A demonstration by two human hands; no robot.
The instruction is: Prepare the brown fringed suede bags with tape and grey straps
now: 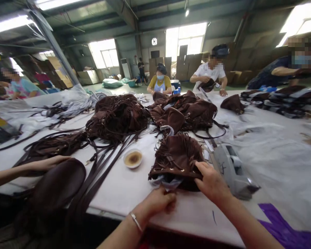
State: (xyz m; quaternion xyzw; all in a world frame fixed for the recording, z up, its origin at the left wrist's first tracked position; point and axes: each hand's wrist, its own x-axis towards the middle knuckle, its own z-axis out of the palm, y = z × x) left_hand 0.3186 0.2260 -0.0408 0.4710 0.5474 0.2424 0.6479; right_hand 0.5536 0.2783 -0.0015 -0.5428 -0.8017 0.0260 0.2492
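A dark brown fringed bag (177,155) with metal eyelets lies on the white table in front of me, its opening towards me. My right hand (214,181) grips the right edge of the opening, thumb and fingers on the rim. Just below the opening, my left hand (160,200) is closed with curled fingers, a bracelet on its wrist. What it holds, if anything, is hidden. Pale filling (168,182) shows inside the bag's mouth, close above my left hand.
A shallow dish (133,158) of brownish stuff stands left of the bag, a grey tape dispenser (232,169) right. Behind are brown bag heaps (118,116). At left, another person's hand (50,162) touches a brown bag (60,180). Purple material (285,224) lies at front right.
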